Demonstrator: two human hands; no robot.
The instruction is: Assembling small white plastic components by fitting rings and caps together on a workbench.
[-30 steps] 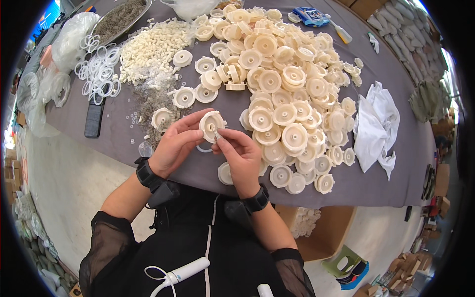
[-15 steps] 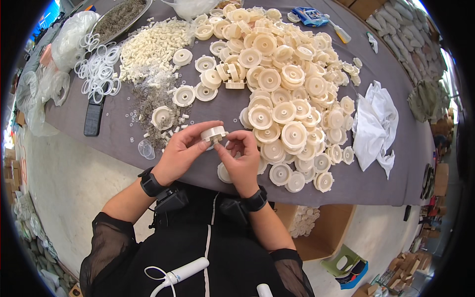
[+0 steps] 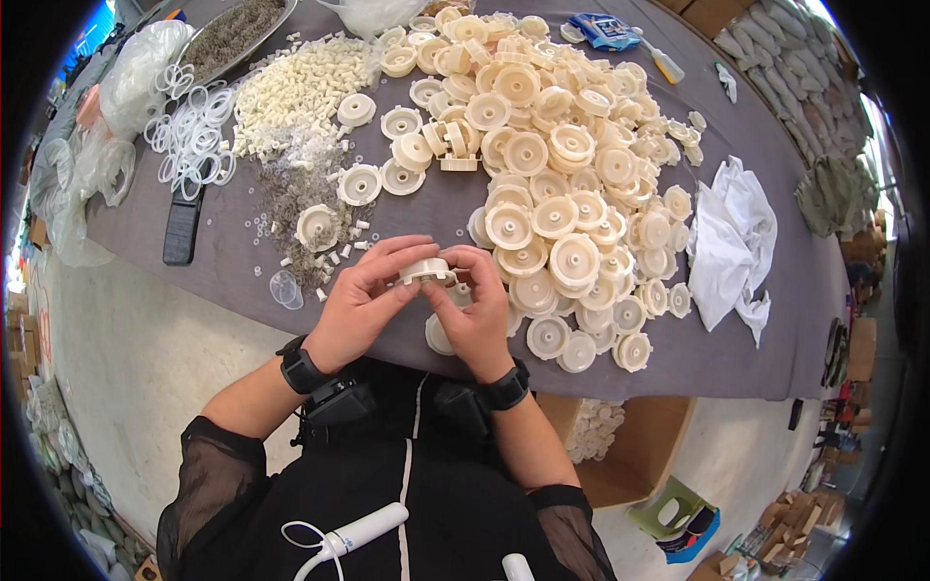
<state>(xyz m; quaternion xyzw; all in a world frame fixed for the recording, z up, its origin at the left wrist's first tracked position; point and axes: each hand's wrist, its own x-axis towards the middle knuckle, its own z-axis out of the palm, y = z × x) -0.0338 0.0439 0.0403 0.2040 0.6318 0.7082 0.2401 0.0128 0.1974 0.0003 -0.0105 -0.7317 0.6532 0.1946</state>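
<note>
Between my two hands, over the near edge of the cloth, is a round cream plastic cap (image 3: 422, 268) with small lugs on its rim. The fingers and thumb of my left hand (image 3: 356, 308) close on its left side. My right hand (image 3: 477, 318) grips the other side, with its thumb under the cap and its index finger at the rim. Whether a smaller part sits at the cap's underside is hidden by the thumbs. Just right of my hands rises a big heap of similar cream caps (image 3: 572, 257). A single cap (image 3: 318, 229) lies beyond my left hand among small grey springs (image 3: 291, 194).
Small cream cylinders (image 3: 300, 82) form a pile at the far left, beside clear rings (image 3: 199, 131). A dark phone (image 3: 182, 230) lies near the left edge. White cloth (image 3: 734, 247) rests at the right. Below the table stands a cardboard box (image 3: 639, 450) holding pale caps.
The cap has tilted flatter in my hands. My right index finger has come forward onto its rim, and the two hands are closer together.
</note>
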